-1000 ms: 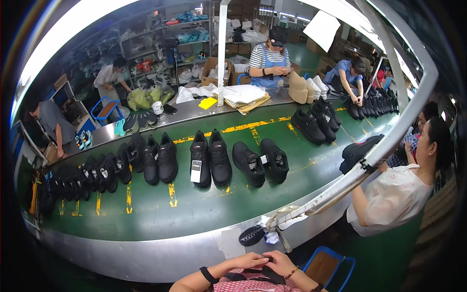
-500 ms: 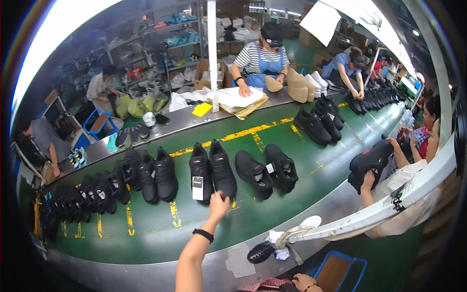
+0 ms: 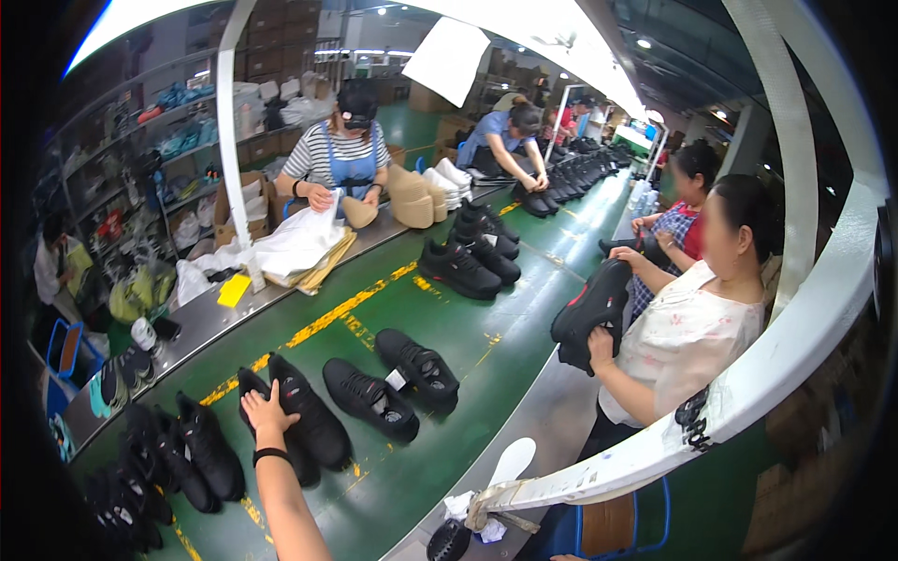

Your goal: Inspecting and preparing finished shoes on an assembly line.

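My left hand (image 3: 268, 409), a dark band at its wrist, reaches over a pair of black sneakers (image 3: 313, 411) on the green conveyor belt. Its fingers are spread over the left shoe, with the thumb toward the right one; whether they touch cannot be told. The arm hides much of the left shoe. To the right lie two more black sneakers, one turned at an angle (image 3: 369, 397) and one with a small white label (image 3: 421, 369). Only a sliver of my right hand (image 3: 567, 558) shows at the lower edge, its fingers hidden.
Black sneakers (image 3: 201, 453) line the belt (image 3: 496, 374) at left; more (image 3: 458, 266) stand farther along. A co-worker (image 3: 687, 327) at right holds a black shoe (image 3: 594, 313). A white metal bar (image 3: 655, 449) crosses the lower right. Across the belt, a person (image 3: 341, 154) handles white paper (image 3: 299, 243).
The view has turned to the right. My left hand has gone from the near end of the sneaker pair, fingers curled, to over the shoes with fingers spread. My right hand has mostly left the view.
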The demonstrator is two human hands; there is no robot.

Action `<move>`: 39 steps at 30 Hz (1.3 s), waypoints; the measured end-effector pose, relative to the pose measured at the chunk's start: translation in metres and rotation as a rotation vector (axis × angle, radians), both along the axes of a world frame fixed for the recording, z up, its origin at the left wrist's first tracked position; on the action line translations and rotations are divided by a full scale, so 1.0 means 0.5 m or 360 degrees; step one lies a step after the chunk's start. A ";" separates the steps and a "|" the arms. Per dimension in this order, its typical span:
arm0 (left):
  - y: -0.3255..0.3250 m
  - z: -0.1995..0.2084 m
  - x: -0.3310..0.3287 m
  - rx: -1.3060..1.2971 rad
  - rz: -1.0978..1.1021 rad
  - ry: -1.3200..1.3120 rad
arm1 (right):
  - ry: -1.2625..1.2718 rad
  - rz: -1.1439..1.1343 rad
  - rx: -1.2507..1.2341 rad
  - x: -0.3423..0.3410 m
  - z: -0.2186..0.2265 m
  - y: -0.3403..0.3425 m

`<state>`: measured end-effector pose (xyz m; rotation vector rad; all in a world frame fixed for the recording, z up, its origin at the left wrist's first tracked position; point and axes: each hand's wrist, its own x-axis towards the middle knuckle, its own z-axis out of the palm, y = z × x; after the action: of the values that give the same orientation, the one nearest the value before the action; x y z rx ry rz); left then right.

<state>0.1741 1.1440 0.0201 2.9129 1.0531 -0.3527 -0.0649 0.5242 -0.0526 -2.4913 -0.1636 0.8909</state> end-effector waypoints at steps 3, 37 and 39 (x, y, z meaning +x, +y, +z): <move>0.008 0.013 0.014 0.0009 -0.0104 0.0110 | 0.0131 -0.0007 -0.0056 -0.011 -0.022 -0.008; -0.254 0.060 -0.654 -0.0764 0.1147 -0.1972 | 0.0190 0.0867 0.0822 0.150 0.125 0.225; -0.338 0.062 -0.723 -0.1082 0.1404 -0.2387 | 0.0266 0.1092 0.1034 0.146 0.117 0.267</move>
<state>-0.1876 0.9750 0.0510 1.1799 1.2226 1.0493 0.0081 0.6579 0.0058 -1.7395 -1.1050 1.0739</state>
